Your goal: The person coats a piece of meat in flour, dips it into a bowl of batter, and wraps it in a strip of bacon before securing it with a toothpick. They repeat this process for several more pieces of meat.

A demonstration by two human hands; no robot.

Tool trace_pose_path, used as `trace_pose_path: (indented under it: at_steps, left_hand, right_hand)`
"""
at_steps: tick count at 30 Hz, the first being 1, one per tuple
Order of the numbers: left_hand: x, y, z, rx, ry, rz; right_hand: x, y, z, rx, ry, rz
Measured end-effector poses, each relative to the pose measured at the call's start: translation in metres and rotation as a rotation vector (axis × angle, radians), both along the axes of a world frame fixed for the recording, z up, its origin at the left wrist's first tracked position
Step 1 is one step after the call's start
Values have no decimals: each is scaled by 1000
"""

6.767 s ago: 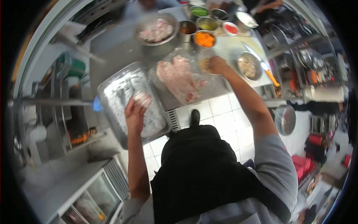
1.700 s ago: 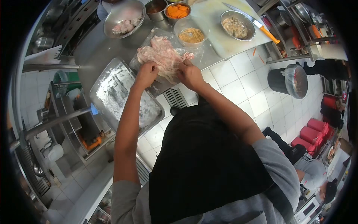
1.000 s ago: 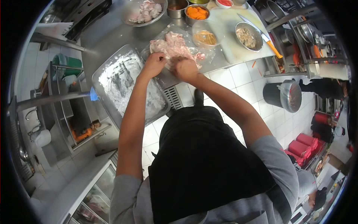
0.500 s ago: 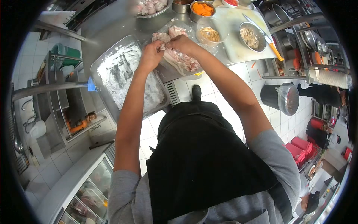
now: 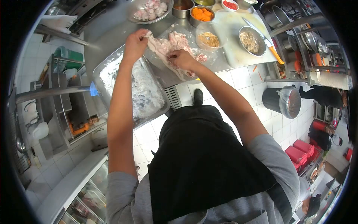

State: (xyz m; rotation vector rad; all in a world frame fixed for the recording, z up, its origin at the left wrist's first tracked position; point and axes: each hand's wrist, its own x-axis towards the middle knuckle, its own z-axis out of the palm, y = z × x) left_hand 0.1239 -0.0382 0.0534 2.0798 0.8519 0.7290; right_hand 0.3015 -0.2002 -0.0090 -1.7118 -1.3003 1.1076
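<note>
Pale pink raw meat (image 5: 160, 47) lies on a clear plastic sheet on the steel counter. My left hand (image 5: 136, 44) pinches the meat's upper left end and stretches it out. Toward the middle of the same meat, my right hand (image 5: 182, 59) has its fingers pressed together on it. A metal tray (image 5: 165, 108) of white powder sits below my left hand. Right of the meat stands a clear tub of toothpicks (image 5: 209, 39).
A bowl of meat pieces (image 5: 150, 10), a pot of orange slices (image 5: 202, 15) and a small red-filled bowl (image 5: 230, 5) line the back. On a white board (image 5: 233, 52) are a metal bowl (image 5: 252, 41) and an orange-handled knife (image 5: 275, 54). Co-workers are at far right.
My left hand has moved up and left, drawing the meat's end with it. My right hand has shifted slightly down on the meat. The two hands are farther apart.
</note>
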Motion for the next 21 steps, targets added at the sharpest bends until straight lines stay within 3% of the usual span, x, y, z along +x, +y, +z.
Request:
trace_pose_path:
  at_steps: [3,6,7,8,9,11,13,15,17,21]
  left_hand:
    - [-1,27,21,102,-64,-14]
    - [-5,34,66,15,-21,-28]
    - [-7,36,77,20,-19,-70]
    - [-10,36,88,23,-16,-63]
    - [-14,33,101,-23,-33,-70]
    - [-26,28,116,-60,-51,-61]
    - [-43,23,128,-49,-53,-106]
    - [-62,4,136,-77,-58,-84]
    - [-87,-24,138,-111,-61,-67]
    - [-135,-99,136,68,73,18]
  right_hand:
    - [-5,5,6,32,-126,-28]
    - [-6,18,19,159,-124,-118]
    - [-7,23,26,236,-67,-196]
    - [-5,31,34,149,95,-191]
    - [-8,34,45,150,98,-183]
    - [-16,45,67,-14,850,-198]
    - [-29,53,81,-109,916,-93]
    - [-48,53,88,-268,1215,-45]
    - [-70,59,82,-305,1260,-26]
    - [-108,67,52,-207,1177,-73]
